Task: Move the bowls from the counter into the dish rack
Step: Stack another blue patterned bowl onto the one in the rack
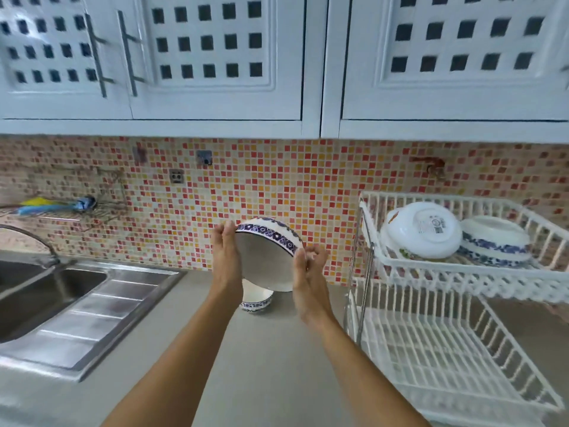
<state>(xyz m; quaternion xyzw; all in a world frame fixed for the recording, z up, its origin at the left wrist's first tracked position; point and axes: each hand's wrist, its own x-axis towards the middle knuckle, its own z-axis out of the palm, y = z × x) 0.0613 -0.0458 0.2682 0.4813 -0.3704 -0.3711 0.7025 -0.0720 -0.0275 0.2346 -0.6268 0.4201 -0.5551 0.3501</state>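
In the head view, both hands are raised above the grey table [277, 365], gripping one blue-and-white bowl [267, 257] between them. The bowl is tipped on its side, its white inside facing the camera and its blue floral band running along the upper rim. The left hand [226, 257] presses flat against the bowl's left edge, fingers pointing up. The right hand [308, 272] closes on the right edge, fingers curled over the rim.

Just below the held bowl, a second bowl [256, 300] with the same blue pattern stands upright on the table, partly hidden behind the left wrist and the lifted bowl.

To the right stands a white wire dish rack [462, 318] with two tiers. Its upper tier holds a white bowl [423, 231] leaning on its side with the base toward the camera, and beside it, on the right, a blue-patterned bowl [495, 241] turned upside down; the two appear to touch. The lower tier shows only its wire bars.

At the left, a steel sink [61, 303] with a draining board is set into the table, a curved tap [34, 238] over it. A mosaic tile wall [277, 180] runs behind, with white cupboards [215, 57] above.
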